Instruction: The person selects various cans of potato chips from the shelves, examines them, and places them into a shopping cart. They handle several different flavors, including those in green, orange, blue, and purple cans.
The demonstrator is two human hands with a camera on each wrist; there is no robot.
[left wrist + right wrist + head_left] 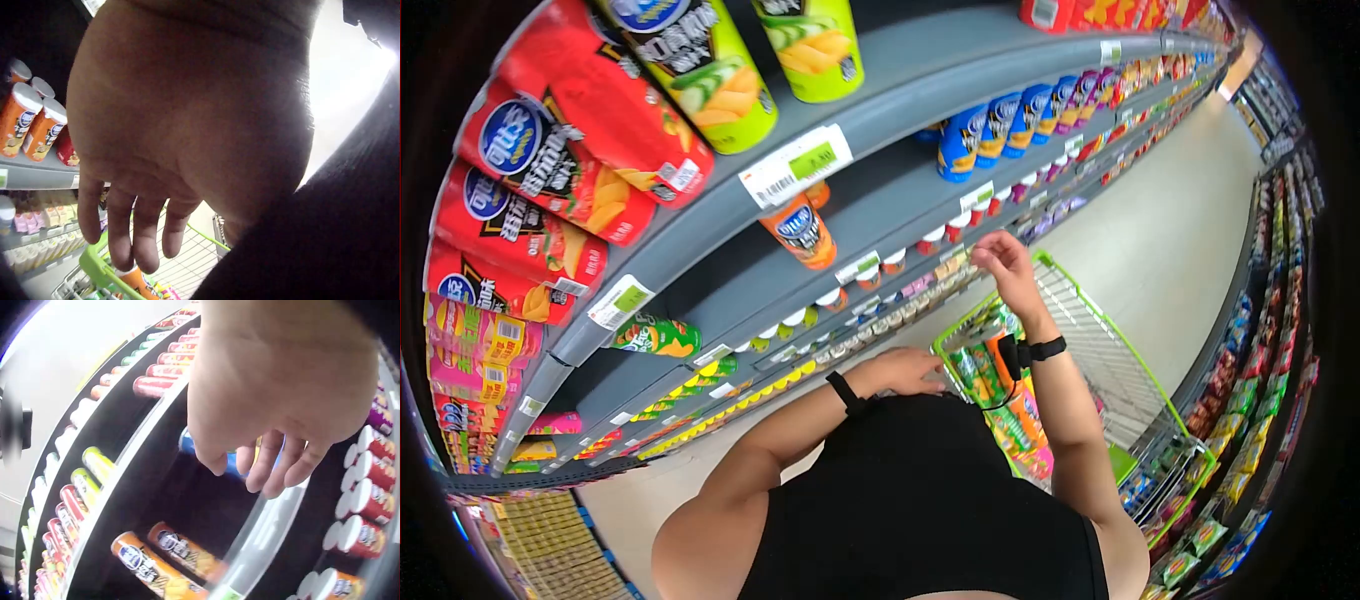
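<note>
In the head view my left hand [905,371] hangs by the near end of the cart [1100,310], against the black top. The left wrist view has the same hand [187,119] palm-on, its fingers loosely bent above the green cart rim [97,265], holding nothing; contact with the rim cannot be told. Raised over the cart beside the shelf, my right hand [1012,275] is empty, fingers slightly bent. From the right wrist, that hand [281,387] appears in front of a blue can [232,464], a gap between them not clear. Orange cans [150,569] stand nearby on the shelf.
Long shelves of chip cans curve along the left, with red cans [530,150], green cans [810,45] and blue cans [962,143]. Colourful packs [980,375] lie in the cart. Another stocked shelf [1265,370] runs along the right, across the aisle floor [1190,210].
</note>
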